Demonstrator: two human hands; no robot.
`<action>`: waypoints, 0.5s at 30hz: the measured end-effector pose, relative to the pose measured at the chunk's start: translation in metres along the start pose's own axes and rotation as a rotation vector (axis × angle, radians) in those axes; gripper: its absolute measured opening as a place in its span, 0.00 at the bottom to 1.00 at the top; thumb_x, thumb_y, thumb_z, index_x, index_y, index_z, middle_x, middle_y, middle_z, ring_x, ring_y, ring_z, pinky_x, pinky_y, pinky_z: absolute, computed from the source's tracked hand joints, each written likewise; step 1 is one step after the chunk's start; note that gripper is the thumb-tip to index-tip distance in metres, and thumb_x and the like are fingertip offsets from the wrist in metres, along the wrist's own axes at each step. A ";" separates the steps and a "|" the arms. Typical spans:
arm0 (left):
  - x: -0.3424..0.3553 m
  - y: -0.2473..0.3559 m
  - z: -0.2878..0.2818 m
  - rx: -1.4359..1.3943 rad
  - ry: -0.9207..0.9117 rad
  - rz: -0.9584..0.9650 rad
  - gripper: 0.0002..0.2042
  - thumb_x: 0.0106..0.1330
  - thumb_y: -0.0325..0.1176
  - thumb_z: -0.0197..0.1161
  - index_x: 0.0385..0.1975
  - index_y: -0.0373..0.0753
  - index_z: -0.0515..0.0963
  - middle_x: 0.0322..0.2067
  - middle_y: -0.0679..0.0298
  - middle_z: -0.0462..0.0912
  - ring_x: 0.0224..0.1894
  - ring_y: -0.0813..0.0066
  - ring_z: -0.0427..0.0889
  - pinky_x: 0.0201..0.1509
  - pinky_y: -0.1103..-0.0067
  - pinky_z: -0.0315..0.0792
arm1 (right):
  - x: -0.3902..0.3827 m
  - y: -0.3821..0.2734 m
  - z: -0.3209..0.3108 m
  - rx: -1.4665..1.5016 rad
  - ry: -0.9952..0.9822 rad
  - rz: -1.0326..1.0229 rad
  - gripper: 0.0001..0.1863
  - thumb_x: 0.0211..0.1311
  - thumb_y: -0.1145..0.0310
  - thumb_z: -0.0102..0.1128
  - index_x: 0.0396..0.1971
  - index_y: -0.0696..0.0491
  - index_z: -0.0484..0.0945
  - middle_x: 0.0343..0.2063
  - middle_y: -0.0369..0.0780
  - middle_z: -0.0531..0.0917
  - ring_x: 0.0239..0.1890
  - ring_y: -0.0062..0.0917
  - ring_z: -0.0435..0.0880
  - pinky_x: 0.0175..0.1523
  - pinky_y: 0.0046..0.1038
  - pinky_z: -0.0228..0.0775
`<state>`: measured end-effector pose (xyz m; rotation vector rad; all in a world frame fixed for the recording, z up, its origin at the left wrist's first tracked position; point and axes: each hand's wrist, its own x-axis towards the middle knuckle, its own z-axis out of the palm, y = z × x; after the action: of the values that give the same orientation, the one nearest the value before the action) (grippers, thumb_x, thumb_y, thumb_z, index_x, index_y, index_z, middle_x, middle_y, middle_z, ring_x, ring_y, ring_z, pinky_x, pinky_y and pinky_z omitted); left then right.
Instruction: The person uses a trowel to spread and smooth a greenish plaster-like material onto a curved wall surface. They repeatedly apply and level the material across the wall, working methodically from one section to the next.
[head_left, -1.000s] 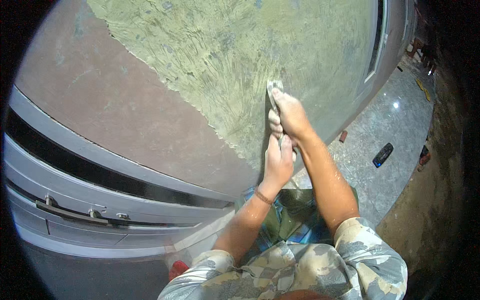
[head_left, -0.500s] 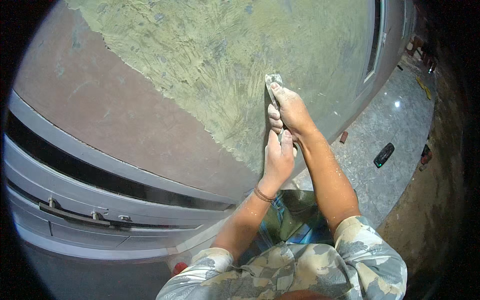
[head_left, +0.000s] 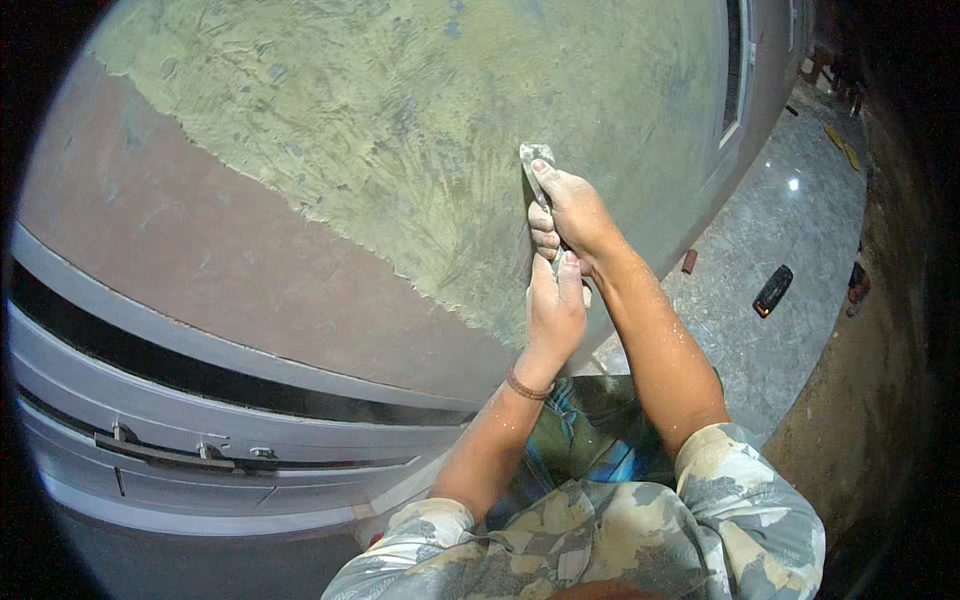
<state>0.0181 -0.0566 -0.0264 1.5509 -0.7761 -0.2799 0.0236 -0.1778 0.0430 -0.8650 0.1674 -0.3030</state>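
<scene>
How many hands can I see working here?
2: the right hand grips the scraper near its blade; the left hand is just below, at the handle. No other hand shows.

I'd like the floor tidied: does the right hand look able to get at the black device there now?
Probably not as things stand: the right hand is wrapped around the bladed tool at the wall, and the black device lies on the floor off to the right.

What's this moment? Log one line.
right hand: grips scraper, upper part | left hand: grips scraper, lower part | scraper: over yellowish wall coating
</scene>
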 end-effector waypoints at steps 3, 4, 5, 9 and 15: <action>-0.013 -0.003 0.002 0.038 0.034 -0.061 0.19 0.79 0.37 0.47 0.59 0.28 0.68 0.46 0.48 0.80 0.45 0.56 0.80 0.51 0.67 0.72 | -0.007 0.012 0.000 -0.042 0.026 0.084 0.18 0.78 0.50 0.48 0.31 0.46 0.65 0.13 0.31 0.66 0.11 0.16 0.61 0.16 0.22 0.56; -0.027 -0.006 -0.002 0.348 0.057 0.226 0.19 0.79 0.36 0.47 0.60 0.28 0.67 0.47 0.49 0.80 0.44 0.58 0.80 0.51 0.68 0.72 | -0.009 0.025 0.003 -0.075 0.008 0.065 0.17 0.78 0.50 0.48 0.31 0.47 0.65 0.13 0.31 0.66 0.11 0.16 0.62 0.17 0.22 0.55; -0.038 -0.009 -0.005 0.585 0.118 0.352 0.20 0.79 0.36 0.47 0.62 0.28 0.67 0.47 0.50 0.81 0.44 0.61 0.79 0.50 0.69 0.72 | -0.020 0.038 0.002 0.014 -0.030 0.145 0.16 0.78 0.51 0.48 0.32 0.47 0.66 0.13 0.31 0.67 0.11 0.17 0.62 0.17 0.23 0.55; -0.035 -0.006 -0.007 0.193 0.098 -0.044 0.22 0.78 0.37 0.47 0.65 0.29 0.65 0.50 0.49 0.80 0.50 0.62 0.79 0.55 0.70 0.71 | -0.022 0.047 0.005 -0.008 0.036 0.250 0.13 0.76 0.54 0.51 0.37 0.49 0.69 0.19 0.31 0.66 0.16 0.16 0.60 0.21 0.25 0.55; 0.019 0.022 0.010 -0.055 -0.032 -0.075 0.15 0.78 0.34 0.46 0.52 0.27 0.70 0.42 0.51 0.77 0.42 0.55 0.75 0.50 0.66 0.71 | 0.008 -0.018 -0.006 0.043 -0.022 -0.030 0.17 0.78 0.52 0.48 0.29 0.46 0.63 0.13 0.31 0.67 0.11 0.16 0.61 0.17 0.23 0.55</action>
<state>0.0189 -0.0751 -0.0021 1.5283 -0.7306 -0.3788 0.0259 -0.1958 0.0523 -0.8287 0.1267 -0.3238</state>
